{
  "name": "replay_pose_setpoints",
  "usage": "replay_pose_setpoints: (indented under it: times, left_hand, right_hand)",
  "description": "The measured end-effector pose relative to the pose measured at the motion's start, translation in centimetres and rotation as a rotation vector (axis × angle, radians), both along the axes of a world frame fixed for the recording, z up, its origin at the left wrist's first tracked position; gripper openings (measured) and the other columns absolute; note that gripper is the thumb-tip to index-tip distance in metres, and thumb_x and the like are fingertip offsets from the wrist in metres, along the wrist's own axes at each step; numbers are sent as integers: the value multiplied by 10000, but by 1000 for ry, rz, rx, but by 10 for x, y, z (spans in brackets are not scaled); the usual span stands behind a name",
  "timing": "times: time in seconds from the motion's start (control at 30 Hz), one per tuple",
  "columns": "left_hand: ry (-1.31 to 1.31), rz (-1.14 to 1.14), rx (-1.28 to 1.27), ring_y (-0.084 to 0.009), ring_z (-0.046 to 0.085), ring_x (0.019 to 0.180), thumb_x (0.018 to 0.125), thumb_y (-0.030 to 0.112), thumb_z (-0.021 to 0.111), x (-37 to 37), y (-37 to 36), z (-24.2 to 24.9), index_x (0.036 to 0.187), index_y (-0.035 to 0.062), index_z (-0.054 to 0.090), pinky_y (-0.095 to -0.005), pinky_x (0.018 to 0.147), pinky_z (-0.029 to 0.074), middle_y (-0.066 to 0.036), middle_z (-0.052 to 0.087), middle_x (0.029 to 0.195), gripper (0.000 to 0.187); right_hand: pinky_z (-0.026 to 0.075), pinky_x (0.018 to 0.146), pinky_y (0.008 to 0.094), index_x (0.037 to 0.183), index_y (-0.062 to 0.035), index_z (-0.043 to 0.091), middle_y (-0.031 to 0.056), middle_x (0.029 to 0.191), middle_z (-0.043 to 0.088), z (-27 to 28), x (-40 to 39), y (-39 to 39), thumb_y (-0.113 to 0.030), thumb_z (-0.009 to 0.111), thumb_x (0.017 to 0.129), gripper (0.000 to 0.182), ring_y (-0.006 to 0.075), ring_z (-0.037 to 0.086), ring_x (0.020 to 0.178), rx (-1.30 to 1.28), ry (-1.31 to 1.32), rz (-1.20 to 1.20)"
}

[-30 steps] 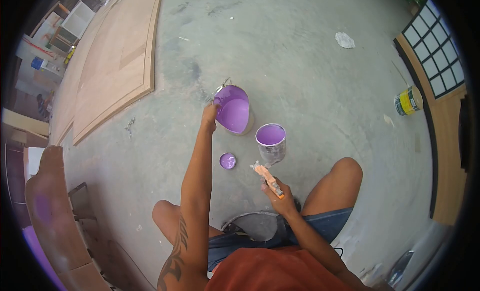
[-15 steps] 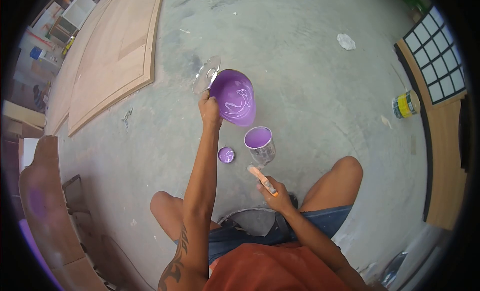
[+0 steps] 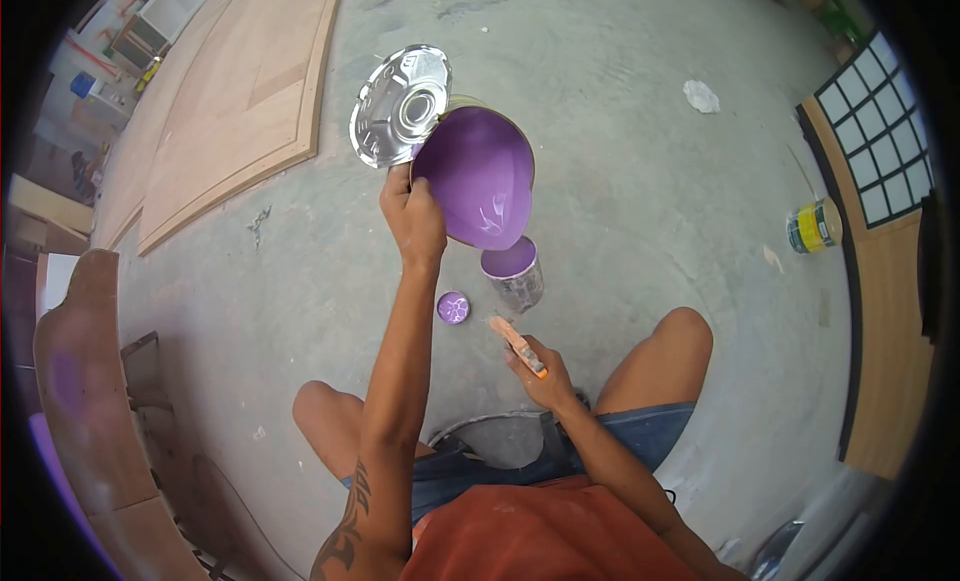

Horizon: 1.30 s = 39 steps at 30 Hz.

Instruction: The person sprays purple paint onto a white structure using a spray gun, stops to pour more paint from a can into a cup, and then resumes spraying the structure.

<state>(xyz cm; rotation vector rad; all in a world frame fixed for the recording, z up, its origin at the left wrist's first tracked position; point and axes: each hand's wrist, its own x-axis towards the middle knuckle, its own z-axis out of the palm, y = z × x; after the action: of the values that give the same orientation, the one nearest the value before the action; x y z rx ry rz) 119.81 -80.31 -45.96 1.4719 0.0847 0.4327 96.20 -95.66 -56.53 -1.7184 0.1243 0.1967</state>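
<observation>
My left hand (image 3: 412, 219) grips a large paint can (image 3: 480, 166) by its side, tilted toward me, with purple paint inside reaching its lower lip. Its silver lid (image 3: 405, 106) stands bent back at the left rim, by my fingers. Right below that lip is a smaller, paint-smeared can (image 3: 516, 279), upright on the floor and holding purple paint; the large can overlaps its back rim in this view. My right hand (image 3: 538, 369) is closed around a slim peach-and-orange tool (image 3: 515, 344), pointing toward the smaller can. A small round lid (image 3: 453, 307) coated in purple lies to the left.
Between my knees is a grey bucket (image 3: 510, 441). Wooden panels (image 3: 240, 111) lie at the upper left, a curved wooden piece (image 3: 95, 381) at the left. To the right are a yellow-labelled can (image 3: 814, 226) and a wood-framed grid panel (image 3: 880, 271) on the concrete floor.
The large can has come up closer to the camera and tilted further, its lip now over the smaller can. Its lid shows more face-on. My right hand has shifted slightly left and up.
</observation>
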Motion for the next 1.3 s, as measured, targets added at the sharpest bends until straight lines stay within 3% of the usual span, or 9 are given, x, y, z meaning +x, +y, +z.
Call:
replay_pose_setpoints:
  times: [0.17, 0.47, 0.67, 1.0, 1.3]
  left_hand:
    - [-189, 57, 126, -40, 461, 712, 841, -39, 446, -7, -4, 10, 1073, -63, 667, -219, 624, 369, 8, 626, 852, 322]
    - [-231, 95, 140, -34, 468, 720, 845, -75, 433, -20, -2, 15, 1155, -79, 656, -205, 624, 377, -2, 643, 903, 382]
    - [-335, 124, 227, -31, 469, 718, 845, -86, 444, -24, 0, 15, 1167, -69, 654, -200, 613, 365, 2, 640, 925, 385]
    - [-326, 104, 165, -29, 468, 724, 836, -99, 440, -33, -2, 25, 1194, -56, 651, -193, 622, 373, -2, 644, 955, 417]
    - [-330, 120, 163, -67, 553, 822, 836, -94, 463, -37, -5, 34, 1177, -57, 657, -219, 708, 429, -28, 671, 976, 394]
  right_hand:
    - [461, 639, 331, 1121, -50, 650, 92, 737, 600, 2, 5, 0, -251, 636, 989, 241, 166, 557, 657, 16, -33, 40]
    - [474, 660, 326, 1136, -41, 652, 101, 779, 628, 8, 8, 0, -230, 652, 980, 245, 168, 577, 685, 29, -61, 44]
    - [484, 676, 327, 1133, -35, 653, 112, 800, 645, 6, 8, 0, -225, 654, 977, 246, 177, 607, 709, 26, -73, 53]
    - [496, 704, 330, 1139, -27, 653, 113, 833, 660, 16, 7, 0, -178, 654, 964, 231, 187, 620, 730, 36, -103, 43]
    - [506, 705, 332, 1160, -19, 648, 133, 868, 682, 17, 7, -3, -150, 657, 952, 245, 200, 655, 750, 35, -131, 69]
